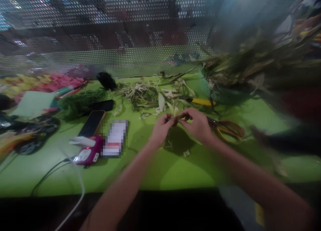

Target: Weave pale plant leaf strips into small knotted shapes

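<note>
My left hand [162, 128] and my right hand [197, 124] meet over the green table [140, 177], fingertips pinched together on a pale strip of corn husk [173, 108] that stands up between them. Thin strands hang below my fingers, too blurred to make out clearly. Just right of my right hand lie scissors [230, 130] with orange and yellow handles. A yellow-handled tool [204, 101] rests behind it, its other end covered by husks. Several dry husk scraps [145, 93] are heaped beyond both hands.
A basket [218, 90] heaped with dried husks stands at the back right. To the left lie phones [92, 123], a magenta device [87, 154] with cables, green fibre [77, 103] and pink and yellow petals [60, 81]. A perforated metal screen [112, 57] bounds the table's back.
</note>
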`<act>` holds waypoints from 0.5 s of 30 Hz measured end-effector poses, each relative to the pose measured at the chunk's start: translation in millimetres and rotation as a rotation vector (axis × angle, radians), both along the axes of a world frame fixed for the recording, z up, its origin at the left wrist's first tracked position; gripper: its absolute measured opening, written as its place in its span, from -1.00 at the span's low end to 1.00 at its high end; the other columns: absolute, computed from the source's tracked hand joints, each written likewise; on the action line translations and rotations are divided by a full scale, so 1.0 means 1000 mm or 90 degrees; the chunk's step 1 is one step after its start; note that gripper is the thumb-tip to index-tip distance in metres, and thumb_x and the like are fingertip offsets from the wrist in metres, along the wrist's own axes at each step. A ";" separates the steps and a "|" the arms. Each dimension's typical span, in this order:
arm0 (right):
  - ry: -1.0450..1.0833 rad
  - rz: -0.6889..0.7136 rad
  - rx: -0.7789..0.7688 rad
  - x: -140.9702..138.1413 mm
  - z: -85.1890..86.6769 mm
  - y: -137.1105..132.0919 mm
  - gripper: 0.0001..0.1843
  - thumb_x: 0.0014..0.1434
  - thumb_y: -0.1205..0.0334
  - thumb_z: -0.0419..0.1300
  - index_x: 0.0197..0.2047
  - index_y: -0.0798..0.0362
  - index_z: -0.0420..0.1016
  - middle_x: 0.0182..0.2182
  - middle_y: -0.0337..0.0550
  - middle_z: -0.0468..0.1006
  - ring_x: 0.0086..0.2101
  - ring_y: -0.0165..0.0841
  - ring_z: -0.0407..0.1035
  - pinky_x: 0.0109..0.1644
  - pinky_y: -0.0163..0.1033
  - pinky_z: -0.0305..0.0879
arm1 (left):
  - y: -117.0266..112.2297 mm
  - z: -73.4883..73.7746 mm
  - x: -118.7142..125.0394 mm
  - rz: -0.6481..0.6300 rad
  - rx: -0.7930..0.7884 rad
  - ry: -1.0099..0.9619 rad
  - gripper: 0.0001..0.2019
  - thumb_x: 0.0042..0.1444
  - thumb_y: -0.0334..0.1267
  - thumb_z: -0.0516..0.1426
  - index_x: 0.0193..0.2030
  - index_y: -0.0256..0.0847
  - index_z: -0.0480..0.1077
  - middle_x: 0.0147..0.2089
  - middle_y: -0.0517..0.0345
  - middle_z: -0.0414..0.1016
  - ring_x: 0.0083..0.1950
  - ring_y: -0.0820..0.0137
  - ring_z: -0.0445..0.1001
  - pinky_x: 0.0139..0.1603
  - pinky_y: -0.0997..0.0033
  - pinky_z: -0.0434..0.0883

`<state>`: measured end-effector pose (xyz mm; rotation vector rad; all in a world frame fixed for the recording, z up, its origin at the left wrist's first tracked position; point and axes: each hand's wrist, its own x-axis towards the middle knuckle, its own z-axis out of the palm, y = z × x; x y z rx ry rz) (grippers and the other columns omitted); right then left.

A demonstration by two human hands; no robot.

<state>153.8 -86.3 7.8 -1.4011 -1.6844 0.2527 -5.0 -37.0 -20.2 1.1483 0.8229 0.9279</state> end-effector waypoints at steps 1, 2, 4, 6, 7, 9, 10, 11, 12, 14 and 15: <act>-0.040 -0.006 0.016 0.000 -0.001 0.000 -0.96 0.14 0.29 0.25 -0.28 0.03 0.49 -0.35 -0.17 0.55 -0.35 -0.35 0.39 -0.28 -0.25 0.27 | -0.001 0.001 0.001 0.001 -0.018 -0.018 -0.79 0.01 -0.21 0.27 -0.25 -0.27 0.44 -0.32 0.17 0.49 -0.29 0.51 0.44 -0.14 0.45 0.38; -0.076 -0.012 0.030 0.000 -0.002 0.000 -0.98 0.16 0.30 0.23 -0.29 0.03 0.50 -0.35 -0.16 0.56 -0.34 -0.33 0.40 -0.26 -0.23 0.26 | -0.001 0.002 0.002 0.003 -0.036 -0.036 -0.78 0.00 -0.21 0.28 -0.25 -0.27 0.44 -0.32 0.17 0.49 -0.30 0.52 0.44 -0.13 0.46 0.38; -0.123 -0.016 0.043 -0.001 -0.005 0.000 -0.94 0.18 0.30 0.21 -0.31 0.02 0.52 -0.35 -0.14 0.58 -0.31 -0.30 0.40 -0.21 -0.20 0.25 | -0.003 0.003 0.003 0.012 -0.066 -0.071 -0.77 -0.03 -0.19 0.30 -0.27 -0.27 0.44 -0.33 0.19 0.49 -0.32 0.54 0.44 -0.14 0.47 0.39; -0.130 -0.007 0.024 -0.003 -0.007 -0.001 -0.92 0.18 0.31 0.20 -0.32 0.02 0.53 -0.34 -0.14 0.59 -0.30 -0.28 0.41 -0.20 -0.18 0.25 | -0.003 0.003 0.004 0.026 -0.087 -0.100 -0.75 -0.04 -0.17 0.31 -0.28 -0.25 0.43 -0.33 0.20 0.49 -0.32 0.54 0.45 -0.15 0.48 0.41; -0.115 0.002 0.001 -0.004 -0.008 -0.001 -0.91 0.17 0.33 0.20 -0.32 0.02 0.54 -0.34 -0.15 0.60 -0.31 -0.29 0.41 -0.21 -0.19 0.25 | -0.003 0.003 0.004 0.035 -0.094 -0.107 -0.74 -0.05 -0.16 0.32 -0.28 -0.25 0.43 -0.34 0.20 0.49 -0.33 0.54 0.45 -0.17 0.47 0.42; -0.031 0.022 -0.053 -0.005 -0.008 -0.001 -0.92 0.14 0.34 0.21 -0.32 0.02 0.55 -0.36 -0.17 0.60 -0.34 -0.32 0.42 -0.25 -0.22 0.26 | -0.002 0.001 0.003 0.050 -0.103 -0.104 -0.72 -0.06 -0.14 0.32 -0.27 -0.24 0.43 -0.36 0.20 0.49 -0.36 0.53 0.45 -0.22 0.48 0.42; 0.038 0.028 -0.079 -0.006 -0.007 0.000 -0.93 0.12 0.32 0.22 -0.31 0.02 0.54 -0.37 -0.19 0.60 -0.35 -0.33 0.42 -0.26 -0.23 0.27 | -0.001 0.001 0.002 0.056 -0.106 -0.098 -0.71 -0.06 -0.13 0.33 -0.26 -0.24 0.43 -0.38 0.21 0.48 -0.38 0.53 0.45 -0.27 0.49 0.42; 0.119 0.031 -0.107 -0.006 -0.007 0.001 -0.95 0.11 0.28 0.24 -0.31 0.03 0.54 -0.37 -0.19 0.59 -0.36 -0.34 0.42 -0.27 -0.24 0.28 | -0.001 0.000 0.001 0.059 -0.110 -0.093 -0.70 -0.07 -0.12 0.33 -0.26 -0.24 0.42 -0.40 0.22 0.47 -0.41 0.53 0.44 -0.31 0.50 0.41; 0.205 0.033 -0.137 -0.006 -0.006 0.003 -0.91 0.09 0.23 0.27 -0.30 0.04 0.53 -0.37 -0.19 0.59 -0.37 -0.35 0.42 -0.27 -0.25 0.29 | -0.001 0.000 0.000 0.059 -0.114 -0.091 -0.69 -0.08 -0.12 0.33 -0.27 -0.24 0.42 -0.42 0.23 0.46 -0.43 0.54 0.43 -0.35 0.51 0.40; 0.356 0.034 -0.201 -0.006 -0.004 0.006 -0.80 0.04 0.12 0.32 -0.30 0.05 0.52 -0.37 -0.18 0.59 -0.38 -0.36 0.40 -0.30 -0.25 0.29 | -0.002 0.001 0.000 0.049 -0.119 -0.094 -0.68 -0.09 -0.11 0.34 -0.27 -0.25 0.42 -0.43 0.23 0.45 -0.45 0.55 0.42 -0.39 0.53 0.38; 0.408 0.036 -0.231 -0.006 -0.003 0.007 -0.77 0.01 0.09 0.33 -0.31 0.05 0.52 -0.37 -0.17 0.59 -0.39 -0.36 0.39 -0.31 -0.25 0.28 | -0.003 0.002 0.000 0.040 -0.119 -0.096 -0.68 -0.09 -0.11 0.34 -0.27 -0.25 0.42 -0.44 0.23 0.45 -0.46 0.55 0.42 -0.41 0.54 0.37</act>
